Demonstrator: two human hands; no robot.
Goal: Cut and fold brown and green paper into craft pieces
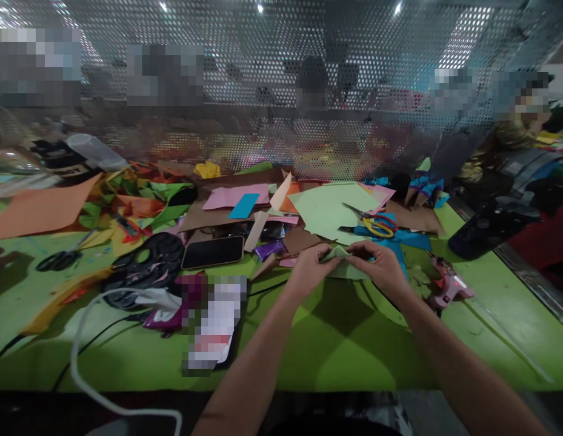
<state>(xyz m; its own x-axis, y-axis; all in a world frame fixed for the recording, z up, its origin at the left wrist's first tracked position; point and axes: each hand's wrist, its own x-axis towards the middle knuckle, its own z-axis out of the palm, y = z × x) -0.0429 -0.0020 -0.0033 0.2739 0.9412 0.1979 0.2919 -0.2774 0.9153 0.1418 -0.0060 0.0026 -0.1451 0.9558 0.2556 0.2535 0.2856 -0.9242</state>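
Observation:
My left hand [309, 268] and my right hand [379, 264] meet over a small folded piece of pale green paper [342, 264] on the green table [345, 345]. Both hands pinch it, the left at its left corner, the right along its right side. Just beyond the hands lie a large pale green sheet [329, 209] and scissors with red and yellow handles [376, 224] on blue paper.
A phone [213, 252] lies left of the hands, with black tape rolls [149, 260] and black scissors [58, 260] further left. A pink glue gun [447, 284] sits to the right. Coloured paper scraps cover the table's back. A perforated metal screen [281, 91] stands behind.

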